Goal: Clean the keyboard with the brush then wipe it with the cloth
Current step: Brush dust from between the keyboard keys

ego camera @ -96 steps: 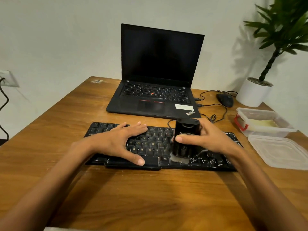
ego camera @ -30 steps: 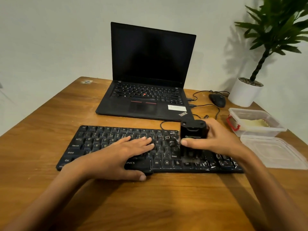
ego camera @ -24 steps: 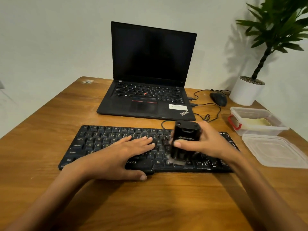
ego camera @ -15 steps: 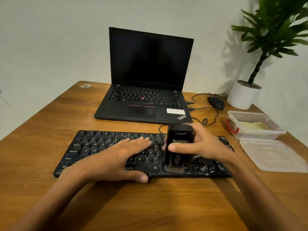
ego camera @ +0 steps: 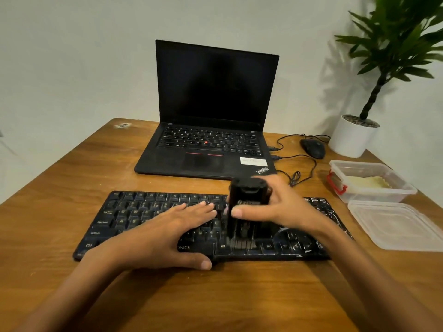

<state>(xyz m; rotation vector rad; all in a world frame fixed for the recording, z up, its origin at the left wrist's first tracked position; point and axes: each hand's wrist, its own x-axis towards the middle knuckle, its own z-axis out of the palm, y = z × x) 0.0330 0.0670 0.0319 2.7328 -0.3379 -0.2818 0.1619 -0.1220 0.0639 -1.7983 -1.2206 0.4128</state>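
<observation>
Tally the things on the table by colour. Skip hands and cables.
Black: 4 (laptop, keyboard, brush, mouse)
Clear plastic: 2 (box, lid)
White: 1 (plant pot)
Pale yellow: 1 (cloth)
Total: 8

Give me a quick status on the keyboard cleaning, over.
Left hand flat on keyboard. Right hand grips brush upright, bristles on bottom key row. Left fingers close beside brush; nothing else in the way.

Wooden surface (ego camera: 72, 178), from my side: black keyboard (ego camera: 134, 212) flat, nearest me. Behind keyboard: open laptop (ego camera: 203, 161). Behind keyboard's right end: wired mouse (ego camera: 312, 147), white plant pot (ego camera: 352, 140). Right of keyboard: loose lid (ego camera: 395, 226), clear tub (ego camera: 383, 195) back-right.
</observation>
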